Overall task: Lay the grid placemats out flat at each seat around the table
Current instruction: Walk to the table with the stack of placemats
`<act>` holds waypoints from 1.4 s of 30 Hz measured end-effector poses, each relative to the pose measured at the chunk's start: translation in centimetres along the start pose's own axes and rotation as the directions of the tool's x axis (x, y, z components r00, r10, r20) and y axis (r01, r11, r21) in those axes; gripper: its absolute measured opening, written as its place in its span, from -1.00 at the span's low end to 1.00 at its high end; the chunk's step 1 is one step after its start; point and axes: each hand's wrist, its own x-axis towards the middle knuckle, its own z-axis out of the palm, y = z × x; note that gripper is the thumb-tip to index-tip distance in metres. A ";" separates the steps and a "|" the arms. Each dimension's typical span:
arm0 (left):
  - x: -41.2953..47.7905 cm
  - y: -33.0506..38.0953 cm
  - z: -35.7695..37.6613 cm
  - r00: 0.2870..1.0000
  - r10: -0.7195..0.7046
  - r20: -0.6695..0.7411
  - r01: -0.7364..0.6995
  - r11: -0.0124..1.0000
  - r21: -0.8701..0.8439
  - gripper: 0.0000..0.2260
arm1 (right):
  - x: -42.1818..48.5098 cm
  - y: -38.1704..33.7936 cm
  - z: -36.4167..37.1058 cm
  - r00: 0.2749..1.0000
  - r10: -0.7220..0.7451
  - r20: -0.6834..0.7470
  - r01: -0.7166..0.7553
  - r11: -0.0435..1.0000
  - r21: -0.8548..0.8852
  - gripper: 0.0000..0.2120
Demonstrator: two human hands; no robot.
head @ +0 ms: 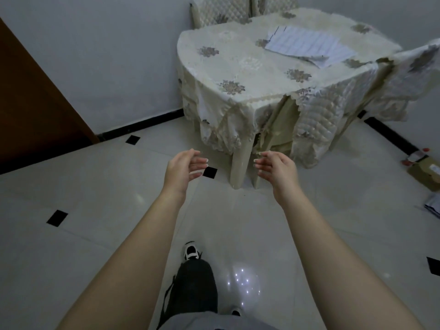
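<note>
A stack of white grid placemats [307,45] lies on the far right part of a round table [242,65] covered by a cream floral cloth. My left hand [182,170] and my right hand [277,169] are held out over the floor in front of the table, palms facing each other, fingers relaxed and holding nothing. Both hands are well short of the table's near edge and far from the placemats.
Quilted chair covers stand behind the table [221,13] and at its right [333,110]. A brown door [31,110] is at the left. A cardboard box [426,170] and papers [432,206] lie on the tiled floor at the right. My foot [191,251] is below.
</note>
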 end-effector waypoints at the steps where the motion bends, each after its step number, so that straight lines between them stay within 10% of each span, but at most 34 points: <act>1: 1.7 0.3 -0.3 1.000 -0.003 -0.006 0.003 1.000 -0.001 -0.79 | 1.5 -0.1 1.2 1.000 0.003 0.002 -0.003 1.000 -0.008 -0.82; 42: 62.1 18.5 5.1 0.970 -0.050 0.238 0.035 0.997 0.066 -0.84 | 50.0 -14.3 31.1 0.984 -0.026 -0.177 0.044 0.994 0.100 -0.85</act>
